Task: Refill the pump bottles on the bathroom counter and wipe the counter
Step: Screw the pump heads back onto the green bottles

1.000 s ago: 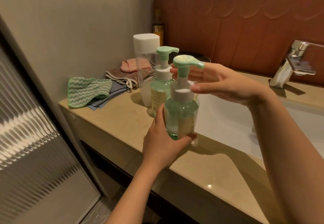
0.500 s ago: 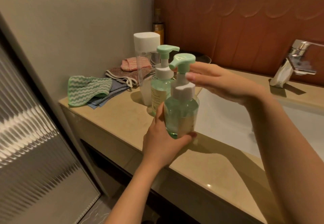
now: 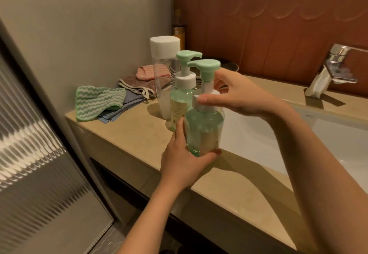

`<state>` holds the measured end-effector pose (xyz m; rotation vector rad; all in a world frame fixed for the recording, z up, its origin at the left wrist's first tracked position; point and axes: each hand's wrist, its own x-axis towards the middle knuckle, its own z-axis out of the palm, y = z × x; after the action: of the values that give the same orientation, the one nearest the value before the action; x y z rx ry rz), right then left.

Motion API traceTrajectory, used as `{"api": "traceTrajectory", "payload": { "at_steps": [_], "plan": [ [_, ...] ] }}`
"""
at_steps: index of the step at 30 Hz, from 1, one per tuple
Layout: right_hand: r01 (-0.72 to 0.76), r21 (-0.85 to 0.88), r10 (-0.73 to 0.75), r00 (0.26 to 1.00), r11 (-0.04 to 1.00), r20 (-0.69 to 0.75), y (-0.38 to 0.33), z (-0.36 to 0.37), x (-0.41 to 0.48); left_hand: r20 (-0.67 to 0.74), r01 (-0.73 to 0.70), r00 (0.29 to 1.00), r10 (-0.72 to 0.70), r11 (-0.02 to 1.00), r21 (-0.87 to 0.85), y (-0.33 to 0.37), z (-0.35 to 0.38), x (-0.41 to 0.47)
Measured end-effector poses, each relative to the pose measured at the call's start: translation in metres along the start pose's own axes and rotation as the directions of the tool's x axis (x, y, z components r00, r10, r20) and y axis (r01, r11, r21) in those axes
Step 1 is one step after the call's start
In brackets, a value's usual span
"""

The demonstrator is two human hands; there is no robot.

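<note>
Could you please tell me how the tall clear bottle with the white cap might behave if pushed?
The tall clear bottle looks narrow for its height, with a bulky white cap on top, so it would probably tip rather than slide. Its smooth wall may feel slippery.

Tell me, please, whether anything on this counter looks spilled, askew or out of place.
Nothing looks spilled or damaged. The near bottle is upright in the left hand, the right hand gripping its collar; the far bottle stands straight. Only the cloths lie loosely heaped.
</note>
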<state>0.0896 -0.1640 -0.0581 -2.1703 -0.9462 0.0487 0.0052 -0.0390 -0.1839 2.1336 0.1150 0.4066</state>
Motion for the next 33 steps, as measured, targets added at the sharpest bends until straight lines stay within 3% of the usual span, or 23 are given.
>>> {"api": "traceTrajectory", "payload": {
  "at_steps": [3,6,8,12,15,19,22,29,33],
  "plan": [
    [0.051,0.208,-0.085,0.983,0.977,0.161,0.005,-0.008,-0.005,-0.007,-0.014,1.000,0.014,1.000,0.017,-0.001,0.000,0.000],
    [0.058,0.293,-0.126,0.968,0.954,0.216,0.004,-0.015,-0.012,-0.012,-0.022,1.000,0.022,1.000,0.017,-0.001,0.001,0.000],
    [0.063,0.260,-0.104,0.984,0.964,0.148,0.003,-0.015,-0.012,-0.014,-0.021,1.000,0.021,1.000,0.015,-0.001,0.001,0.000],
    [0.016,-0.009,-0.017,0.999,1.000,-0.037,-0.002,-0.002,-0.004,-0.021,-0.019,1.000,0.019,1.000,-0.007,-0.001,0.001,0.000],
    [0.023,-0.037,-0.023,1.000,0.999,-0.014,-0.003,0.003,0.000,-0.023,-0.001,1.000,0.000,0.999,-0.048,-0.002,0.001,0.000],
    [0.034,0.274,-0.088,0.978,0.961,0.187,0.002,-0.009,-0.008,-0.025,-0.017,1.000,0.017,1.000,-0.009,-0.001,0.000,0.000],
    [0.047,0.355,-0.139,0.961,0.934,0.240,0.005,-0.018,-0.015,-0.021,-0.021,1.000,0.021,1.000,0.001,-0.002,0.001,0.000],
    [0.097,0.156,-0.097,0.995,0.983,-0.006,-0.003,-0.004,-0.009,-0.031,-0.029,0.999,0.029,1.000,-0.012,-0.002,0.001,0.000],
    [0.094,0.118,-0.099,0.995,0.988,0.033,-0.004,0.005,-0.003,-0.029,-0.010,1.000,0.008,0.999,-0.043,-0.002,0.000,0.000]
  ]
}}
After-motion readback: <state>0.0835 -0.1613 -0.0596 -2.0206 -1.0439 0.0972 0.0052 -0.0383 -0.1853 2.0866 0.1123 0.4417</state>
